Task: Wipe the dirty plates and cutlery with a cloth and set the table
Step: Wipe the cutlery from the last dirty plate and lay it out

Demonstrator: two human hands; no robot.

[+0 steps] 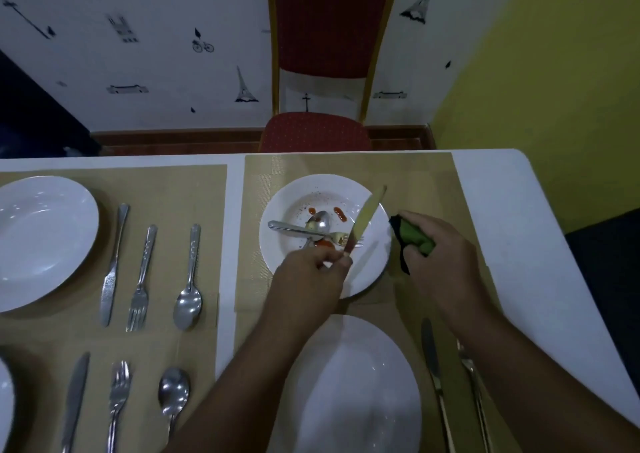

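Note:
A dirty white plate [374, 265] with red sauce smears sits on the far right placemat. A spoon [320, 224] and a fork [301, 231] lie crossed in it. My left hand [311, 272] pinches the handle of a knife [365, 217], which is raised and tilted over the plate with its blade pointing away. My right hand [440, 252] grips a bunched green and black cloth [414, 238] just right of the plate's rim.
A clean plate [346, 383] lies on the near placemat with a knife [431, 359] and another utensil [472, 376] to its right. On the left are a clean plate [41, 238] and two rows of knife, fork and spoon. A red chair [315, 130] stands beyond the table.

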